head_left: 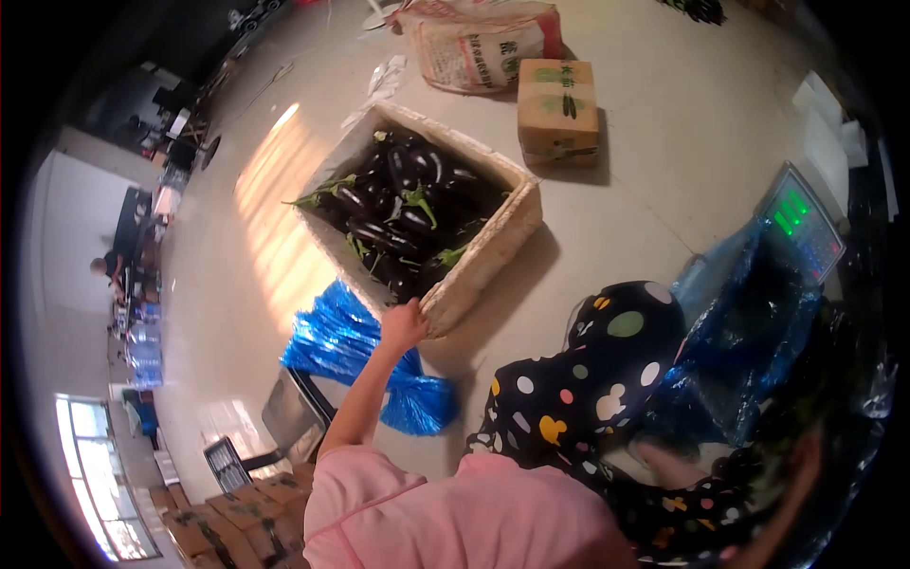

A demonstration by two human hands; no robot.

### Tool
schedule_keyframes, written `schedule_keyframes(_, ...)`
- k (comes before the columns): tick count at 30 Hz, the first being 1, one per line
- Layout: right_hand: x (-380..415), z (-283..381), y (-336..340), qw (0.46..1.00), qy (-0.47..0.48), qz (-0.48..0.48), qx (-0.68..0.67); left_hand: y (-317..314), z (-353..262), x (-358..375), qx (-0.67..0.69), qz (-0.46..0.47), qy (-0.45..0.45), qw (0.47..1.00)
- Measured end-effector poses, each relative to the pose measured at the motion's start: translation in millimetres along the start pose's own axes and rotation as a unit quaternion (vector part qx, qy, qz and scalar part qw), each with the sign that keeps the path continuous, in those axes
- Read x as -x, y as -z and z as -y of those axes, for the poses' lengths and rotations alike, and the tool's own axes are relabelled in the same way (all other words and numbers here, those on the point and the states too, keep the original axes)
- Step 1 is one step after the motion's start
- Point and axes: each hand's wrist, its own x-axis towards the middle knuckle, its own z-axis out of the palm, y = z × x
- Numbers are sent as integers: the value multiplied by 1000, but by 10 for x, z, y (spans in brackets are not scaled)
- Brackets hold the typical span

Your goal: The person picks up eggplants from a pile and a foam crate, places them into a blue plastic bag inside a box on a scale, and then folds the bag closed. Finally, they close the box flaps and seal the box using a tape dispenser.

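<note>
At the near corner of a white foam box (pixel 485 261), my left hand (pixel 405 324) is closed over the rim, its fingertips inside the edge. The box holds many dark purple eggplants (pixel 384 232), some with green stems. My right arm reaches into the dark lower right, and my right hand (pixel 809 453) is dim there with its fingers not visible. Near it, a blue plastic bag (pixel 730 351) hangs open beside a digital scale (pixel 804 223) with lit green digits.
A bunched blue plastic bag (pixel 346 332) lies against the foam box. Beyond stand a printed carton (pixel 557 114) and a woven sack (pixel 474 47). A chair (pixel 289 412) and stacked cartons (pixel 242 522) are at lower left. Another person (pixel 109 268) is far left.
</note>
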Motion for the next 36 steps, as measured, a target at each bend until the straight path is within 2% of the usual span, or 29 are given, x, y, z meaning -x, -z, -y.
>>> schedule_keyframes(1,-56,-5,30,1000,-4,-6,-14,11,-158,-74,37,33,25,998)
schedule_keyframes(2,-64,68,-41,1000,-17,-21,8,-73,-253,-154,107,-31,-36,993)
schedule_keyframes(3,-79,75,-82,1000,0,14,1,-134,-378,-319,156,-42,-74,984)
schedule_keyframes(5,-21,192,-254,999,24,30,-8,-221,-780,-691,197,-50,-58,977)
schedule_keyframes(6,53,298,-383,999,10,9,48,-227,-981,-858,192,-79,-5,978)
schedule_keyframes(8,182,378,-555,998,26,0,65,-189,-1135,-1098,147,-52,50,987)
schedule_keyframes(11,277,441,-692,997,32,-1,76,-369,-1119,-986,155,-116,-18,981)
schedule_keyframes(13,265,449,-696,996,43,1,74,-427,-1120,-800,133,-134,-25,982)
schedule_keyframes(15,198,451,-652,998,35,0,60,-370,-1090,-500,175,-109,-11,979)
schedule_keyframes(18,280,600,-783,998,35,-16,55,-154,-911,-297,120,-36,-51,991)
schedule_keyframes(19,335,691,-856,997,37,-23,57,-10,-832,-371,151,-3,-82,985)
schedule_keyframes(20,313,702,-853,998,23,-31,43,168,-813,-498,148,20,-72,986)
schedule_keyframes(21,325,727,-856,997,42,-13,61,236,-785,-657,375,62,-1,925)
schedule_keyframes(22,336,747,-859,995,63,5,77,155,-724,-856,593,18,7,805)
schedule_keyframes(23,359,755,-858,992,83,22,90,161,-810,-987,680,-26,106,725)
schedule_keyframes(25,360,773,-864,994,64,13,93,-261,-921,-1352,544,-204,168,797)
schedule_keyframes(28,427,742,-825,994,25,-8,105,-213,-1232,-1597,381,-223,246,863)
schedule_keyframes(29,451,781,-858,994,21,-13,103,-100,-1345,-1596,378,-191,278,862)
schedule_keyframes(32,441,805,-902,995,24,-17,93,-160,-1458,-1705,312,-248,223,890)
schedule_keyframes(34,320,721,-793,996,44,-6,83,-115,-1471,-1690,318,-218,178,906)
schedule_keyframes(36,407,1001,-1128,995,54,-23,77,-6,-1441,-1571,333,-211,107,913)
